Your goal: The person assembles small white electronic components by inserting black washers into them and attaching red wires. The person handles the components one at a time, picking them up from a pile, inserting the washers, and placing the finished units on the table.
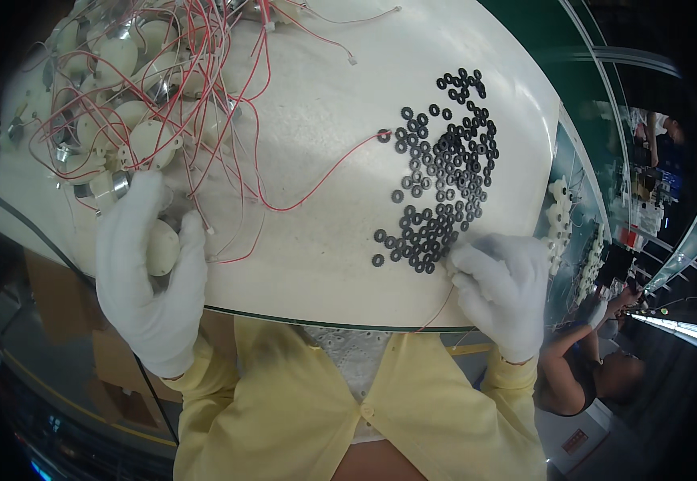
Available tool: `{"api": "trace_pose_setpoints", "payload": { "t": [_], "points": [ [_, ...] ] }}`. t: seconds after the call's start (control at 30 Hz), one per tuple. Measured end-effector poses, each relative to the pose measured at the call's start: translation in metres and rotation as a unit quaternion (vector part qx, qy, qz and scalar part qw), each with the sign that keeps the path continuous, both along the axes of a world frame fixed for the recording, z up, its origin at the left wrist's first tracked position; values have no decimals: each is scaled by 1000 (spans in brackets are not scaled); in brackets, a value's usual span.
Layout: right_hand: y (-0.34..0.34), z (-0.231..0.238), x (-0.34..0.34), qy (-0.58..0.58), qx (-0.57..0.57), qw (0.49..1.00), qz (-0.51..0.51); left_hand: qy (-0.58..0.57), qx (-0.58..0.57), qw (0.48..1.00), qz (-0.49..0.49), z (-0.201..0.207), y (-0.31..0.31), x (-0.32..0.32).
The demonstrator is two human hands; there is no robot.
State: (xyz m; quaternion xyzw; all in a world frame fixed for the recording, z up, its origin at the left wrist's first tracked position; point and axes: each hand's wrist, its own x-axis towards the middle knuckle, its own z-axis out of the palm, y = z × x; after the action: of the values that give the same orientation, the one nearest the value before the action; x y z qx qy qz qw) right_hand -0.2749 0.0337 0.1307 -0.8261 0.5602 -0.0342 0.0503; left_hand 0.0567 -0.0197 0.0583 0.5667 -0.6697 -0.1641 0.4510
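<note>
My left hand [152, 276], in a white glove, lies at the near left beside a heap of cream round motors [149, 144] with silver bodies and red and white wires. Its thumb and fingers are spread, the fingertips reaching the heap's near edge. Between them shows a cream round part [162, 248]; whether they touch it cannot be made out. My right hand [502, 284], also gloved, is closed at the lower right of many small black rings [444, 168], fingertips pressed together. What they hold is hidden. A thin red wire [446, 309] hangs just below them.
The white table [316, 264] has a curved dark green near edge. One red wire [324, 180] trails from the heap to the rings. More cream parts [558, 216] lie on a surface at the right. Another person [581, 369] is beyond it. Cardboard boxes [128, 365] stand below left.
</note>
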Motion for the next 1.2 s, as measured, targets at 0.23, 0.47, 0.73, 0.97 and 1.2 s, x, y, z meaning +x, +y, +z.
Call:
{"api": "trace_pose_setpoints", "payload": {
  "t": [0.23,0.47,0.73,0.97,1.2],
  "points": [
    [7,16,-29,85,9,995,47,-23,-25,999,-4,-1,1,0],
    [-5,31,-31,165,46,978,116,-31,-8,999,12,0,1,-2],
    [-7,38,-12,234,48,957,165,-32,8,999,24,-2,2,-2],
    [-6,34,-19,192,45,969,146,-45,21,998,36,0,2,0],
    [15,17,-50,163,-20,986,24,-47,19,998,25,-5,7,8]
  ]
}}
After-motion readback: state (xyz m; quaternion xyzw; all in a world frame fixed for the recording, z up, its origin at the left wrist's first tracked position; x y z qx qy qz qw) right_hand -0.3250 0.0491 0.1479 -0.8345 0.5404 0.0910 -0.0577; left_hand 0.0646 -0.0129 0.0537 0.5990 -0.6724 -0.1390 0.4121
